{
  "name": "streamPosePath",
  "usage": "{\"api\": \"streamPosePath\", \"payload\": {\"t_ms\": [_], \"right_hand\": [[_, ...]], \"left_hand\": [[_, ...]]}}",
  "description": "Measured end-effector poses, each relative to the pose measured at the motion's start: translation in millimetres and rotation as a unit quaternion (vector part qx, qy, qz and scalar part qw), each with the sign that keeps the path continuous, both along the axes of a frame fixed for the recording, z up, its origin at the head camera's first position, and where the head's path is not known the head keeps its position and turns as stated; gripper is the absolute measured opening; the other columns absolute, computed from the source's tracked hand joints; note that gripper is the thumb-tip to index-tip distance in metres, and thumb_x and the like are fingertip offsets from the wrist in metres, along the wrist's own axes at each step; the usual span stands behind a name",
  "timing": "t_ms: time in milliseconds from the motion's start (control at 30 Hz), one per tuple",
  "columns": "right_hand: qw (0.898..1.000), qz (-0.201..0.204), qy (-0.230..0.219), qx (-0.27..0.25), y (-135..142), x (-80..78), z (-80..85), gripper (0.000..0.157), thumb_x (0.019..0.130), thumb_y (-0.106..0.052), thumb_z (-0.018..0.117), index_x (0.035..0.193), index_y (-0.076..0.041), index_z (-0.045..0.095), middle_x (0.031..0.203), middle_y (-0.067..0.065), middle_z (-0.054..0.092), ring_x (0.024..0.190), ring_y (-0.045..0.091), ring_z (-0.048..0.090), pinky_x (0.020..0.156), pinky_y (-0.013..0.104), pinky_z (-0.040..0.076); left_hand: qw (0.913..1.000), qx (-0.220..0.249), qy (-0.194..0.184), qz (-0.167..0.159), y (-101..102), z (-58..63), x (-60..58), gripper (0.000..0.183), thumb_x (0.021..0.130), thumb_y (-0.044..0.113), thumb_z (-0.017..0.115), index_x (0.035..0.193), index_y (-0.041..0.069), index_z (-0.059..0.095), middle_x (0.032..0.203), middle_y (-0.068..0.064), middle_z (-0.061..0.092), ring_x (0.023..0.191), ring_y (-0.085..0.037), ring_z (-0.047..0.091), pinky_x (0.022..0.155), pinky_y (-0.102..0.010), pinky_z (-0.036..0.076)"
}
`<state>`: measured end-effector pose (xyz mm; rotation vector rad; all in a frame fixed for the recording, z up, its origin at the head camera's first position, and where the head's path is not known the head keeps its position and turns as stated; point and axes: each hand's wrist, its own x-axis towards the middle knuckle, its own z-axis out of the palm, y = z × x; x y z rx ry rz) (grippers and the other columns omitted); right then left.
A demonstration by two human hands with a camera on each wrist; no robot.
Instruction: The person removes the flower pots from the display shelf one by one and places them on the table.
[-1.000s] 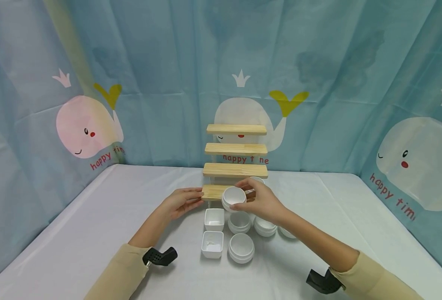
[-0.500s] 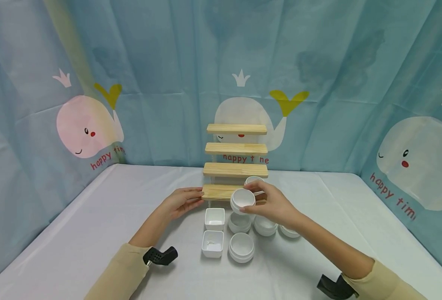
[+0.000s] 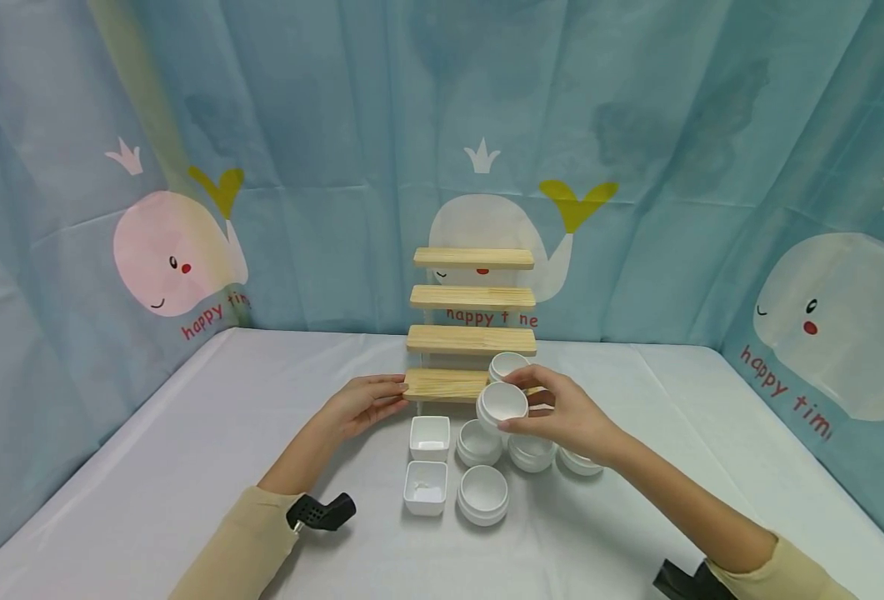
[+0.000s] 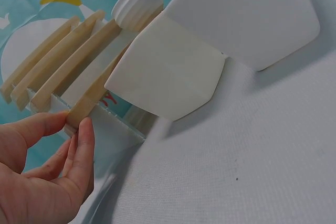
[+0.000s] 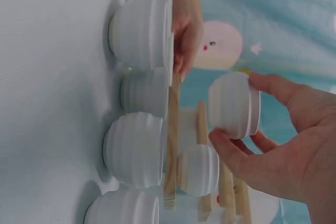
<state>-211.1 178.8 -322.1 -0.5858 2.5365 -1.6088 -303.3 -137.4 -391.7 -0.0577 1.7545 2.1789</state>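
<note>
My left hand (image 3: 367, 405) pinches the left end of the lowest wooden board (image 3: 442, 385) of a four-step display stand. Thumb and fingers meet at the board's end in the left wrist view. In my right hand (image 5: 286, 153) is a small round white ribbed cup (image 5: 231, 104), gripped at its sides with its mouth facing up in the head view. The cup hangs in front of the lowest board's right part and overlaps it there. A second round white cup (image 3: 506, 365) sits on that board's right end, just behind the held one.
In front of the stand, two square white cups (image 3: 425, 490) line up on the left. Several round white cups (image 3: 482, 495) stand beside them on the white tablecloth (image 3: 561, 542). A blue whale-print curtain (image 3: 322, 208) hangs behind the table.
My right hand has carried the round cup rightward and slightly toward me, along the lowest board. More of the cup on the board shows. My left hand keeps its place.
</note>
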Motion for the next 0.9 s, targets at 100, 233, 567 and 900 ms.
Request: {"api": "streamPosePath", "payload": {"t_ms": [100,233,567,900], "right_hand": [[1.0,0.0,-0.005,0.003,5.4,1.0,-1.0,0.058,0.086,-0.01,0.088,0.134,0.004,0.06,0.129,0.017,0.062,0.109,0.024,0.068,0.095,0.026,0.062],[1.0,0.004,-0.005,0.005,12.6,2.5,-3.0,0.06,0.086,-0.011,0.088,0.136,0.004,0.058,0.132,0.018,0.061,0.112,0.027,0.067,0.096,0.027,0.061],[0.999,0.03,-0.01,-0.019,25.1,8.5,-9.5,0.059,0.086,-0.008,0.087,0.135,0.007,0.058,0.131,0.02,0.061,0.113,0.03,0.065,0.092,0.022,0.061],[0.998,0.042,-0.025,-0.03,35.6,13.5,-15.4,0.061,0.085,-0.007,0.087,0.135,0.01,0.056,0.134,0.023,0.058,0.11,0.027,0.065,0.087,0.025,0.064]], "left_hand": [[1.0,0.002,-0.001,0.001,0.1,0.0,0.1,0.053,0.105,-0.005,0.059,0.153,-0.018,0.038,0.113,-0.014,0.065,0.09,-0.012,0.071,0.09,-0.023,0.065],[1.0,0.0,0.0,0.001,0.2,-0.4,-0.1,0.053,0.105,-0.005,0.059,0.152,-0.018,0.039,0.115,-0.015,0.066,0.09,-0.012,0.071,0.09,-0.023,0.065],[1.0,-0.004,0.002,-0.004,0.0,-1.9,-1.7,0.052,0.106,-0.004,0.057,0.152,-0.019,0.038,0.109,-0.013,0.066,0.088,-0.011,0.071,0.087,-0.02,0.064],[0.9999,-0.003,0.007,-0.007,-0.2,-2.9,-1.8,0.052,0.106,-0.004,0.057,0.152,-0.019,0.038,0.108,-0.012,0.067,0.089,-0.01,0.071,0.087,-0.02,0.065]]}}
